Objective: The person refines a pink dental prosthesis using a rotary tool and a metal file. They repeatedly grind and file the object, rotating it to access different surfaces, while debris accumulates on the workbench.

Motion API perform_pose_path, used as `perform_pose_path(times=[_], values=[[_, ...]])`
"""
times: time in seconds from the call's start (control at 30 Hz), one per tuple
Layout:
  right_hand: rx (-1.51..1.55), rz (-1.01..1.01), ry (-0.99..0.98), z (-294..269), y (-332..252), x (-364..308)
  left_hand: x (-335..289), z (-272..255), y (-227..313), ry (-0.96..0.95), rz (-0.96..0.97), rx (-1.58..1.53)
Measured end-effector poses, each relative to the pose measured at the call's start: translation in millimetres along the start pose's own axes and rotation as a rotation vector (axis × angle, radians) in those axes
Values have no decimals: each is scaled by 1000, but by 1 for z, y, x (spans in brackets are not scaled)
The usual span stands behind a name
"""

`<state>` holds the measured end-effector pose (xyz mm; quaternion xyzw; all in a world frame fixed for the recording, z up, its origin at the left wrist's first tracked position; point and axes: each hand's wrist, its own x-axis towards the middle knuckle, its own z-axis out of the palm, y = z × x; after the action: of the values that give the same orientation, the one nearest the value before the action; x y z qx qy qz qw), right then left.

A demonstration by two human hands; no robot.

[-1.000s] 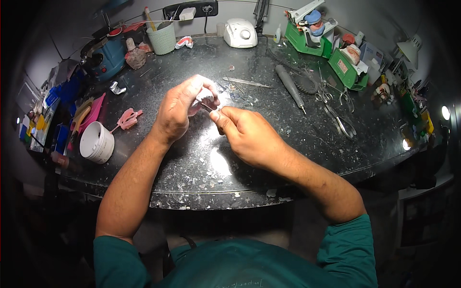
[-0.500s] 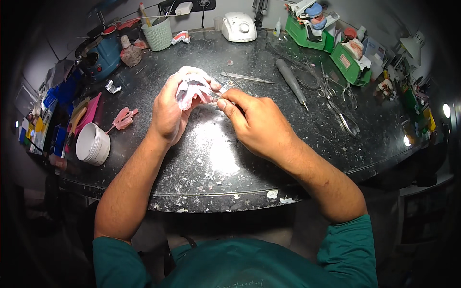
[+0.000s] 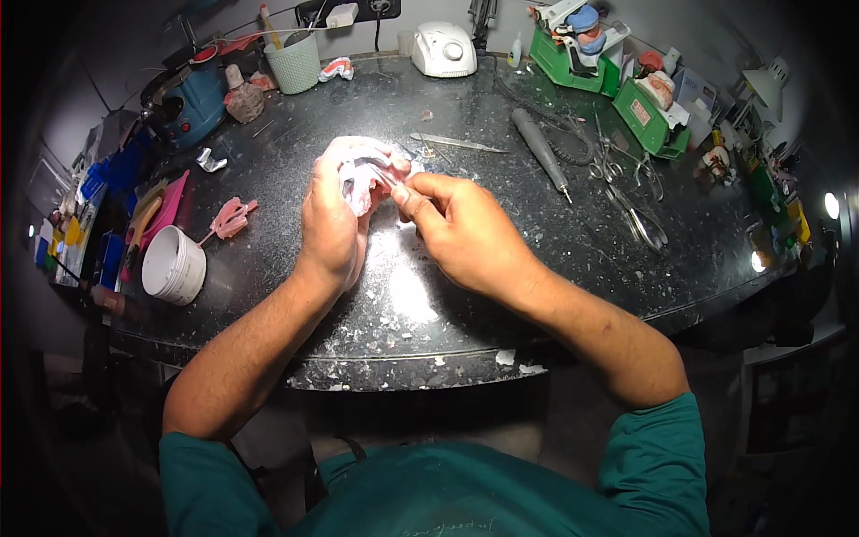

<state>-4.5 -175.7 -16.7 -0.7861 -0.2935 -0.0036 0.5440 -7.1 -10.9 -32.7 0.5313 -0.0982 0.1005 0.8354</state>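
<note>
My left hand (image 3: 327, 219) is wrapped around a dental model (image 3: 356, 190), white and pink with dark grey shadowed parts, above the worktable. My right hand (image 3: 470, 224) pinches a slim metal hand tool (image 3: 386, 179) between thumb and forefinger. The tool's tip reaches the model's right side, by the pink part; its exact working end is too small to make out. Fingers of the left hand cover the model's far and left sides. Beyond my hands lies a thin metal instrument (image 3: 461, 143) on the table.
A grey handpiece (image 3: 540, 152) with a coiled cord, plus scissors and pliers (image 3: 637, 219), lie on the right. Green bins (image 3: 650, 116) stand farther back. On the left are a white tub (image 3: 174, 268), a pink framework piece (image 3: 233, 217) and a blue machine (image 3: 192, 103). A white control box (image 3: 445, 51) sits behind.
Both hands have shifted slightly; the left hand and the model moved a little right and nearer. The model appears turned somewhat, and the tool still touches its right side.
</note>
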Motion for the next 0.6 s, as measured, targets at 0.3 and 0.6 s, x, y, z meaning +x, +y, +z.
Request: perform_pose_path(times=[0.3,0.6], values=[[744,497,-360,-25,3,15,12,-9,4,-119,-70,-231],[-141,-117,-2,-31,-2,16,17,-27,12,-98,-297,-450]])
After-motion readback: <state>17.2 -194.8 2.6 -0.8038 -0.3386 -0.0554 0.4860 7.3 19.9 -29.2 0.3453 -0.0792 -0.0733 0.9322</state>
